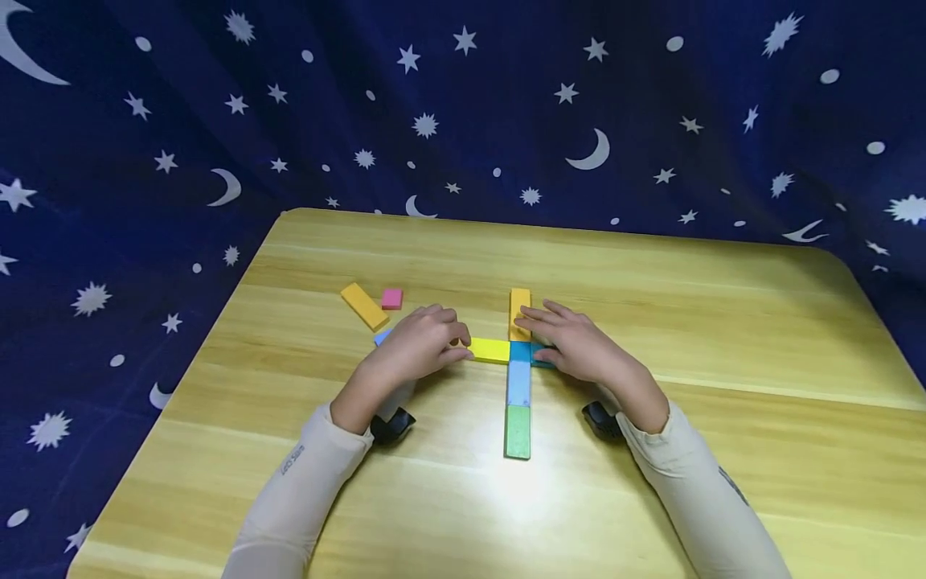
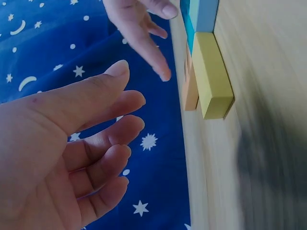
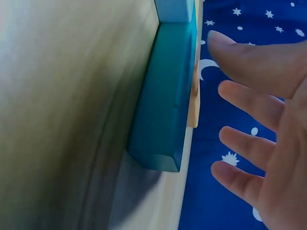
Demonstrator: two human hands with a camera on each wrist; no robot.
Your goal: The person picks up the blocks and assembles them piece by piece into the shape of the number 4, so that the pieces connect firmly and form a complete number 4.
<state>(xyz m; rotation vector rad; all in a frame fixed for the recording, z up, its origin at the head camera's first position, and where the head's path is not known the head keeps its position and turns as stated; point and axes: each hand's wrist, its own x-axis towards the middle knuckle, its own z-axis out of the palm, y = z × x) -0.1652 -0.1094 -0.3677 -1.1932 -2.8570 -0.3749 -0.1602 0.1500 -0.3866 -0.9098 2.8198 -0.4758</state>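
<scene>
Wooden blocks lie in a cross on the table. Its left arm is a yellow block, beside the fingertips of my left hand. In the left wrist view that hand's fingers are loosely bent, apart from the yellow block's end, with nothing in them. My right hand hovers over the right arm, a teal block, partly covering it in the head view. Its fingers are spread and hold nothing. An orange block forms the top. Below the teal centre come a light blue block and a green block.
Left of the cross lie a loose orange block and a small pink block. A blue block pokes out from behind my left hand. A dark blue star-patterned cloth hangs behind the wooden table.
</scene>
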